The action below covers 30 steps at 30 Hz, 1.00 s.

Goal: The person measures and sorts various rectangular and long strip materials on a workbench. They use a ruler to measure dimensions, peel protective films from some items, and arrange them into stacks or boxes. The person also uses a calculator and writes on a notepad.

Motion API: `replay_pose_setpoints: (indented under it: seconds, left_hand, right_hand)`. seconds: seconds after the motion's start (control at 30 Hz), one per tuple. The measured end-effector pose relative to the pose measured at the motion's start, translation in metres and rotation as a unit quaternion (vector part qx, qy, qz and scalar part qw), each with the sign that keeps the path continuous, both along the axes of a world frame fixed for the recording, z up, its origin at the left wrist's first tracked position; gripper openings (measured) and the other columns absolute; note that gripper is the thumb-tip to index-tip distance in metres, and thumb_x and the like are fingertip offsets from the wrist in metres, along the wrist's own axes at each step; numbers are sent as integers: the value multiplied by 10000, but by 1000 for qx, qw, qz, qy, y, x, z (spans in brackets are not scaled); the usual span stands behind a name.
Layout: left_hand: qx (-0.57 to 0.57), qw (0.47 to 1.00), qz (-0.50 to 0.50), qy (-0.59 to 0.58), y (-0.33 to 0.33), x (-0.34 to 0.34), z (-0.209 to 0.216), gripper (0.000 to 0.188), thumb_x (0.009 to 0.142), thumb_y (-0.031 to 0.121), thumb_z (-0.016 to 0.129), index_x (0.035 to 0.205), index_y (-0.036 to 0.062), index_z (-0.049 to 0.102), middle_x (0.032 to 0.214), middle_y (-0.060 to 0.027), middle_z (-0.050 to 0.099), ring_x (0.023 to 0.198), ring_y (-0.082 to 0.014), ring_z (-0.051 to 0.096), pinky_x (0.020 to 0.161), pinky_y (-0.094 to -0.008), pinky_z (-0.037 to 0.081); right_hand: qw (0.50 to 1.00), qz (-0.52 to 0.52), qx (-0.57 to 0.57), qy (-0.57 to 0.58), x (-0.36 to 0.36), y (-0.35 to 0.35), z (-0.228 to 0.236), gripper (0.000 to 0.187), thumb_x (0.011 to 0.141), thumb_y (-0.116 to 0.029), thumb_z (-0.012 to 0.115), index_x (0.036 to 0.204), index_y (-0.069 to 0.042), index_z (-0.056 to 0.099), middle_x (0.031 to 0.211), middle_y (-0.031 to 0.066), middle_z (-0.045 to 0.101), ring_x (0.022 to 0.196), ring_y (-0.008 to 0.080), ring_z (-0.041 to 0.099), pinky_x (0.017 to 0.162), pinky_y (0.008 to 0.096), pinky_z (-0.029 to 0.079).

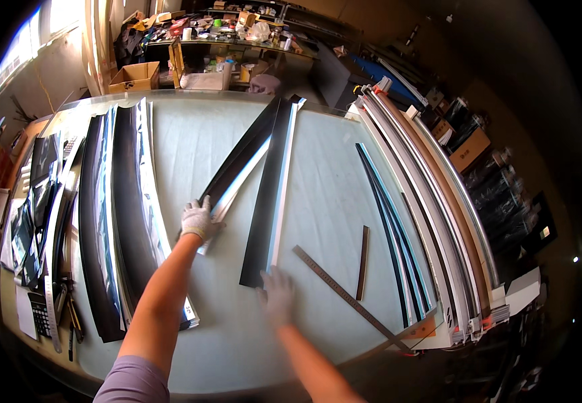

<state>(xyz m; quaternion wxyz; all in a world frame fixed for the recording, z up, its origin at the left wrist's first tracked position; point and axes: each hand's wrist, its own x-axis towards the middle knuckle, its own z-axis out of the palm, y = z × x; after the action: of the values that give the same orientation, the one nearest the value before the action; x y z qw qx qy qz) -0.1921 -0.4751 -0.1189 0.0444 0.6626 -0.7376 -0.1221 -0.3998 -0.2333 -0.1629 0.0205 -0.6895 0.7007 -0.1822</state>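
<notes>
Two long black strips with pale blue and white edging lie fanned on the table, their far ends meeting. My left hand (198, 219), in a pale glove, touches the near end of the left black strip (242, 160). Its fingers look spread, with the thumb pointing right. My right hand (278, 295), also gloved, is at the near end of the right black strip (267, 208). Motion smears its fingers, so whether they grip the strip is unclear. A dark steel ruler (345, 292) and a short dark strip (363, 263) lie to the right.
Wide black sheets (133, 181) with shiny edges lie at the left of the glass-like tabletop (217, 322). A calculator (40, 314) sits near the left edge. Narrow strips (398, 235) and long rails (432, 195) line the right. A cluttered bench (230, 41) stands behind.
</notes>
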Motion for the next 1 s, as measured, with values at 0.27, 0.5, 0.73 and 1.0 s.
replay_pose_setpoints:
  seconds: [0.27,0.5,0.73,1.0]
  left_hand:
    - [-13,997,-29,66,32,-62,-2,881,809,513,737,1507,88,408,1431,-220,483,1327,-408,447,1087,-456,422]
    - [-84,962,67,251,149,-60,24,401,890,381,705,1059,46,565,998,-180,701,909,-406,676,799,-490,534]
    - [14,981,-35,190,350,-10,-19,379,903,379,679,738,50,589,727,-181,653,682,-404,641,603,-495,486]
    - [-63,983,-124,121,436,-1,-48,390,871,415,686,623,127,599,638,-114,632,623,-347,641,563,-468,455]
  right_hand:
    - [999,-15,-38,17,-7,-35,-21,537,947,-386,579,1420,-137,530,1506,126,444,1377,375,399,1154,536,304]
    - [987,-111,-43,-104,-21,-12,-16,326,867,-309,685,1043,-54,583,1106,159,598,1060,372,575,938,535,442]
    - [938,-317,-17,-137,-144,155,6,308,886,-310,656,726,-47,637,771,232,650,749,453,626,659,517,494]
    - [931,-364,-11,19,-311,291,16,364,855,-291,736,1139,-91,629,1236,134,566,1161,367,522,970,496,432]
